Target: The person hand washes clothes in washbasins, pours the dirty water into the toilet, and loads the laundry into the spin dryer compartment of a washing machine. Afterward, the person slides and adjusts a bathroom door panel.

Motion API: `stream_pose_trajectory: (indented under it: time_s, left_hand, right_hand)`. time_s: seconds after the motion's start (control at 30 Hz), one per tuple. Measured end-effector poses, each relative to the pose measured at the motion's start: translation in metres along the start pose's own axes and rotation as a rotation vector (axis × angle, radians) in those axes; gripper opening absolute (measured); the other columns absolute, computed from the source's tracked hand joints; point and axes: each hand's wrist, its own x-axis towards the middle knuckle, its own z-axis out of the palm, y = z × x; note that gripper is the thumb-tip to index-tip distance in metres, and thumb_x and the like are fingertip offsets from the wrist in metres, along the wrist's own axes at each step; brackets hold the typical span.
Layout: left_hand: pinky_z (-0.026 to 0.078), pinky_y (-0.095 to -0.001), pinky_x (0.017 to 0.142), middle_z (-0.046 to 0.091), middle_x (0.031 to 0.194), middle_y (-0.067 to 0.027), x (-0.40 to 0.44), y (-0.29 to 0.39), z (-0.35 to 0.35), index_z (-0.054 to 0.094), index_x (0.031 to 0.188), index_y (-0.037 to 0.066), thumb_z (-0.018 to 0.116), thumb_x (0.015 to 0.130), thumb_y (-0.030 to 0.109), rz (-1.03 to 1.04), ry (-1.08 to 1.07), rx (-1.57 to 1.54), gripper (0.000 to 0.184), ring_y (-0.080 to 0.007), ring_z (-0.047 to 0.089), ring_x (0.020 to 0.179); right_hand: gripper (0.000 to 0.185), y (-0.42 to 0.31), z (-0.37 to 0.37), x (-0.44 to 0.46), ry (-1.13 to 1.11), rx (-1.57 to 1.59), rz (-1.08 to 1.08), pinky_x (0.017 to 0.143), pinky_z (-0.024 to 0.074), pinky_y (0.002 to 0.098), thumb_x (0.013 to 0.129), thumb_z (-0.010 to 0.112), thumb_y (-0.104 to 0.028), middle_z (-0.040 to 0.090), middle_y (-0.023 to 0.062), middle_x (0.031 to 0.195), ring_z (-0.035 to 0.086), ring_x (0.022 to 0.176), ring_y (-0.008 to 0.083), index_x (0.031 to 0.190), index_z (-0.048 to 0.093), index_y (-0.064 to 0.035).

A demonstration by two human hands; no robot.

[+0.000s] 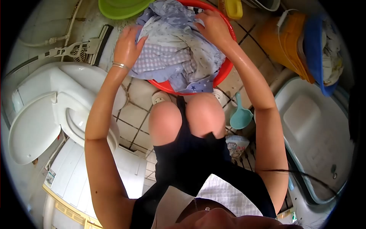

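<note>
A heap of pale blue and grey-white fabric (167, 45), printed with stars and gingham checks, fills a red basin (230, 72) on the floor in front of my knees. My left hand (129, 44) lies at the left side of the heap, its thumb held away from the fingers. At the far right of the basin, my right hand (215, 28) rests over the cloth with thumb and fingers apart. Both hands and forearms look wet. The fabric hides the inside of the basin, and some fingertips are hard to see against the cloth.
Beside the red basin lie a green basin (124, 8) and a yellow container (233, 8). A white toilet (72, 110) stands at left near a squeegee mop head (101, 45). To the right are a turquoise dipper (241, 117), an orange bucket (284, 40) and a large tub (316, 137).
</note>
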Motion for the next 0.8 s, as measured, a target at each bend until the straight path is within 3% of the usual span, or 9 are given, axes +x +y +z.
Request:
stream_pose_trajectory:
  time_s: [0.03, 0.13, 0.27, 0.47, 0.57, 0.63, 0.73, 0.77, 0.8]
  left_hand:
    - [0.044, -0.0391, 0.096, 0.055, 0.127, -0.0176, 0.005, -0.01, 0.014, 0.06, 0.122, 0.008, 0.069, 0.082, 0.03, 0.117, 0.2, 0.114, 0.046, -0.0331, 0.055, 0.114]
    - [0.034, -0.0465, 0.107, 0.031, 0.151, -0.0168, 0.011, -0.017, 0.045, 0.041, 0.142, 0.015, 0.071, 0.077, 0.039, 0.373, 0.177, 0.319, 0.076, -0.0345, 0.039, 0.132]
    - [0.014, -0.063, 0.11, 0.007, 0.159, -0.0186, -0.007, -0.034, 0.084, 0.029, 0.15, 0.017, 0.07, 0.067, 0.061, 0.267, 0.05, 0.362, 0.102, -0.0448, 0.009, 0.143]
    - [0.01, -0.0581, 0.113, 0.005, 0.158, -0.0224, -0.058, -0.039, 0.152, 0.02, 0.152, 0.012, 0.065, 0.055, 0.078, 0.066, -0.429, 0.426, 0.126, -0.0473, -0.001, 0.143]
    - [0.005, -0.0557, 0.115, 0.006, 0.156, -0.0261, -0.042, -0.058, 0.212, 0.022, 0.148, -0.002, 0.061, 0.055, 0.082, 0.045, -0.438, 0.336, 0.132, -0.0488, -0.004, 0.142]
    - [0.017, -0.0485, 0.116, 0.014, 0.153, -0.0283, -0.023, -0.07, 0.237, 0.022, 0.145, -0.009, 0.064, 0.054, 0.079, 0.053, -0.43, 0.329, 0.134, -0.0477, 0.004, 0.142]
    - [0.033, -0.0404, 0.111, 0.023, 0.148, -0.0269, 0.004, -0.11, 0.292, 0.023, 0.143, -0.01, 0.071, 0.05, 0.073, 0.097, -0.268, 0.185, 0.134, -0.0422, 0.02, 0.14]
    - [0.043, -0.0412, 0.102, 0.031, 0.148, -0.0196, 0.025, -0.112, 0.291, 0.029, 0.145, -0.001, 0.079, 0.053, 0.064, -0.124, -0.543, 0.15, 0.123, -0.034, 0.037, 0.134]
    - [0.04, -0.0414, 0.104, 0.034, 0.146, -0.0201, 0.026, -0.17, 0.349, 0.032, 0.144, 0.001, 0.078, 0.06, 0.056, -0.061, -0.456, 0.071, 0.11, -0.0338, 0.039, 0.132]
  right_hand:
    - [0.035, 0.005, 0.017, 0.004, 0.056, -0.029, -0.02, 0.087, 0.0463, 0.0433, 0.081, 0.07, -0.024, 0.061, 0.0147, 0.114, 0.058, 0.102, 0.0344, 0.113, 0.065, -0.0103]
    - [0.064, 0.0, 0.053, 0.009, 0.254, -0.081, -0.162, 0.101, 0.0353, 0.0539, 0.081, 0.07, -0.037, 0.043, 0.0154, 0.141, 0.043, 0.127, 0.0356, 0.138, 0.048, -0.0178]
    - [0.086, 0.001, 0.092, -0.024, -0.156, -0.124, -0.308, 0.108, 0.0144, 0.0648, 0.079, 0.053, -0.07, 0.015, 0.0201, 0.157, 0.016, 0.144, 0.0355, 0.147, 0.034, -0.0216]
    - [0.091, 0.023, 0.156, -0.057, -0.314, -0.142, -0.204, 0.103, 0.0227, 0.0655, 0.074, 0.053, -0.075, 0.027, 0.0259, 0.149, 0.027, 0.136, 0.0427, 0.145, 0.038, -0.019]
    - [0.082, 0.042, 0.205, -0.052, -0.314, -0.154, -0.176, 0.093, 0.0351, 0.0573, 0.074, 0.056, -0.071, 0.05, 0.023, 0.13, 0.047, 0.115, 0.0392, 0.129, 0.056, -0.0109]
    - [0.074, 0.056, 0.228, -0.036, -0.591, -0.371, -0.172, 0.09, 0.0386, 0.0513, 0.075, 0.055, -0.069, 0.059, 0.0203, 0.117, 0.052, 0.106, 0.038, 0.118, 0.064, -0.0089]
    - [0.062, 0.095, 0.278, -0.037, -0.239, -0.38, -0.151, 0.087, 0.0424, 0.0439, 0.078, 0.055, -0.065, 0.066, 0.0162, 0.098, 0.059, 0.095, 0.0358, 0.103, 0.071, -0.0099]
    - [0.058, 0.105, 0.293, -0.04, 0.004, -0.324, -0.147, 0.087, 0.0434, 0.0416, 0.079, 0.055, -0.063, 0.068, 0.0149, 0.092, 0.061, 0.092, 0.035, 0.099, 0.073, -0.0109]
    - [0.05, 0.106, 0.299, -0.045, -0.044, -0.276, -0.021, 0.085, 0.0446, 0.0428, 0.079, 0.056, -0.057, 0.069, 0.0143, 0.088, 0.062, 0.089, 0.035, 0.092, 0.073, -0.0115]
